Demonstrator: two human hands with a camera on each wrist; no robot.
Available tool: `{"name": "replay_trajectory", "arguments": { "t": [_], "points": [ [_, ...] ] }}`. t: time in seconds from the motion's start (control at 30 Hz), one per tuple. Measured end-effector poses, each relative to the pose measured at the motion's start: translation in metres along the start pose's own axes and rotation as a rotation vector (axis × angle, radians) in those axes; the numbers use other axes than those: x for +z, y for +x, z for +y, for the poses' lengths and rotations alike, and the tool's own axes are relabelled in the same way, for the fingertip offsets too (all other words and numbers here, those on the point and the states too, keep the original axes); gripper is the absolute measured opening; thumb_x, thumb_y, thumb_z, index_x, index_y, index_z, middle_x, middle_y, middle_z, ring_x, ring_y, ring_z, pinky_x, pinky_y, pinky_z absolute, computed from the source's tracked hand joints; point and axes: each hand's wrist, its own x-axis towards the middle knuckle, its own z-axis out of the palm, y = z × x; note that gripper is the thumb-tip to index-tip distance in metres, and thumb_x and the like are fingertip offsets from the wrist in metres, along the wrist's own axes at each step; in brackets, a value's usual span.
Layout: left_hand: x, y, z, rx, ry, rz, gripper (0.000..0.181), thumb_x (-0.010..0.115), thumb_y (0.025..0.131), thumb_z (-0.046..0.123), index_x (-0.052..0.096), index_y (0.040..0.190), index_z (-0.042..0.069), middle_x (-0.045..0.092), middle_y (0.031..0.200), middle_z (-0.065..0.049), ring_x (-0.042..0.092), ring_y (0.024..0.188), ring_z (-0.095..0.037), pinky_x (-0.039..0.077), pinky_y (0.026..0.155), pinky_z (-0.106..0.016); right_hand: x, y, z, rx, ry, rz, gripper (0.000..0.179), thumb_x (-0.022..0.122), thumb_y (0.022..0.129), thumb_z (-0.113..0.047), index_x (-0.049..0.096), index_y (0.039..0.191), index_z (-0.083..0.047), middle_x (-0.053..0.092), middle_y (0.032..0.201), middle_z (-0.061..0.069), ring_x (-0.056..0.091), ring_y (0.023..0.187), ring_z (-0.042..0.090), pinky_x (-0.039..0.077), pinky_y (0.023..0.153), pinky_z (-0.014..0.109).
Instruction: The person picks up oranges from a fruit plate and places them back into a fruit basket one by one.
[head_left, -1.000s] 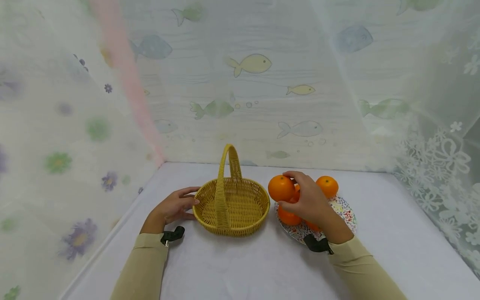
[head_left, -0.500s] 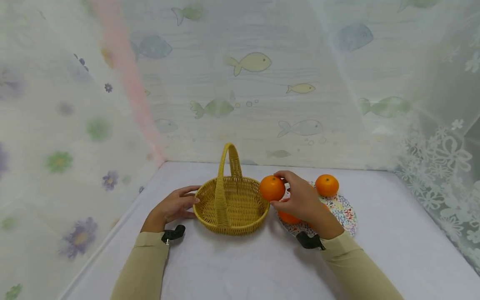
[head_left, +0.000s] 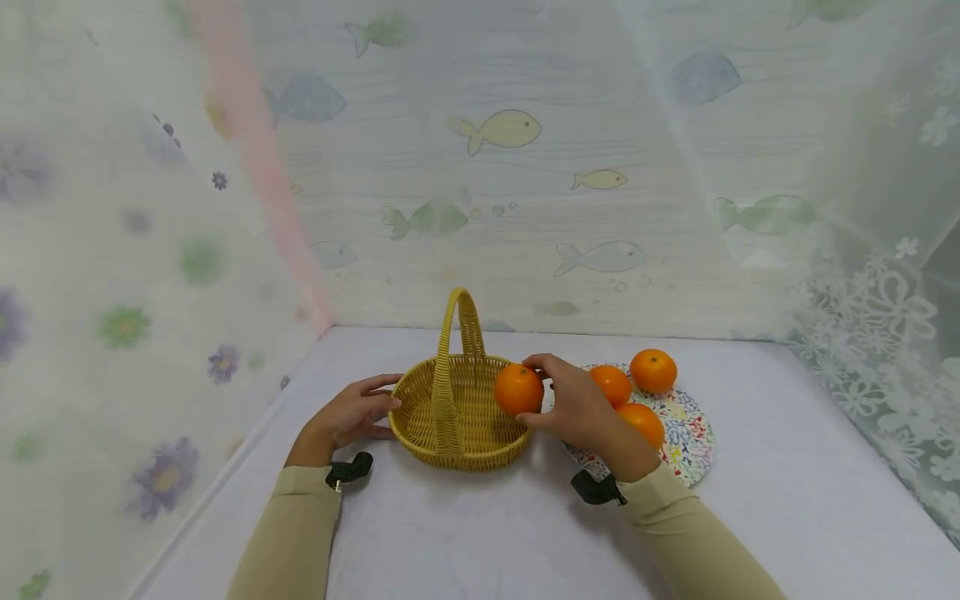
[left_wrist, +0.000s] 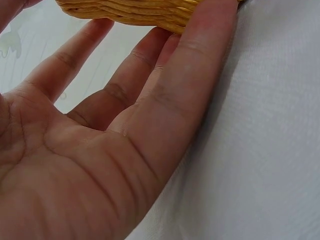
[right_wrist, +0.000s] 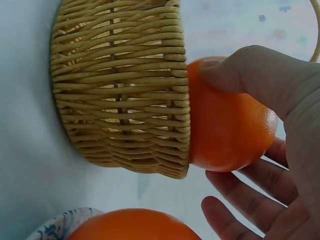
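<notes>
Firstly, one wicker basket [head_left: 480, 454]: left hand [head_left: 358, 414] holds its left side; right hand [head_left: 581, 408], grip clasping one orange [head_left: 517, 389], at its right rim; patterned plate [head_left: 695, 433], three more oranges [head_left: 610, 385], right of basket.

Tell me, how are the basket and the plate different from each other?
The basket is woven and yellow; the plate is white with multicoloured speckles. The basket has a tall arched handle, while the plate shows none. The basket has raised walls, whereas the plate is much flatter. Both stand on the white cloth.
</notes>
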Motion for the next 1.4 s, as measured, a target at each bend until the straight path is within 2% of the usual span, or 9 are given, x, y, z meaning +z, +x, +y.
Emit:
{"name": "replay_trajectory", "arguments": {
  "t": [0.2, 0.53, 0.73, 0.87, 1.17, 1.4],
  "points": [
    [0.001, 0.0, -0.003, 0.012, -0.002, -0.001, 0.064, 0.073, 0.095, 0.019, 0.049, 0.154, 0.02, 0.052, 0.152, -0.015, 0.061, 0.129, -0.033, 0.06, 0.09, -0.058, 0.008, -0.001, 0.001, -0.005, 0.01, -0.008, 0.073, 0.092, 0.077, -0.033, 0.057, 0.137, -0.011, 0.067, 0.131, 0.003, 0.065, 0.114, 0.019, 0.057, 0.1, 0.041],
    [0.0, 0.0, -0.001, 0.02, 0.006, -0.008, 0.066, 0.073, 0.095, 0.021, 0.047, 0.155, 0.019, 0.051, 0.153, -0.017, 0.06, 0.13, -0.034, 0.06, 0.091, -0.057, 0.017, -0.003, -0.006, 0.002, 0.029, -0.005, 0.07, 0.095, 0.075, -0.033, 0.061, 0.131, -0.01, 0.071, 0.123, 0.001, 0.067, 0.106, 0.016, 0.059, 0.094, 0.039],
    [0.0, 0.0, -0.003, 0.003, -0.007, -0.014, 0.067, 0.074, 0.094, 0.021, 0.046, 0.156, 0.018, 0.05, 0.154, -0.016, 0.059, 0.131, -0.033, 0.06, 0.091, -0.058, 0.023, -0.004, -0.006, 0.048, -0.001, -0.032, 0.07, 0.094, 0.075, -0.037, 0.061, 0.132, -0.012, 0.071, 0.126, 0.002, 0.066, 0.109, 0.019, 0.058, 0.097, 0.039],
    [-0.001, 0.001, -0.003, 0.005, -0.019, -0.019, 0.066, 0.074, 0.095, 0.02, 0.047, 0.155, 0.019, 0.05, 0.154, -0.016, 0.06, 0.13, -0.032, 0.06, 0.091, -0.058, 0.024, -0.004, -0.006, 0.051, -0.011, -0.026, 0.069, 0.093, 0.075, -0.04, 0.063, 0.131, -0.012, 0.071, 0.123, 0.003, 0.066, 0.108, 0.021, 0.058, 0.096, 0.04],
    [-0.003, 0.003, -0.004, 0.015, 0.002, -0.024, 0.065, 0.073, 0.096, 0.022, 0.046, 0.156, 0.018, 0.049, 0.156, -0.015, 0.06, 0.131, -0.031, 0.06, 0.092, -0.057, 0.023, -0.003, -0.008, 0.086, 0.027, -0.053, 0.065, 0.093, 0.075, -0.041, 0.065, 0.128, -0.017, 0.072, 0.118, -0.003, 0.065, 0.099, 0.013, 0.058, 0.091, 0.035],
    [-0.005, 0.005, -0.007, 0.013, -0.001, -0.033, 0.067, 0.075, 0.095, 0.024, 0.046, 0.155, 0.019, 0.05, 0.155, -0.014, 0.061, 0.13, -0.031, 0.059, 0.092, -0.058, 0.025, -0.003, -0.008, 0.118, 0.016, -0.072, 0.061, 0.093, 0.074, -0.043, 0.068, 0.124, -0.019, 0.072, 0.116, -0.007, 0.064, 0.099, 0.012, 0.058, 0.092, 0.035]
  ]
}}
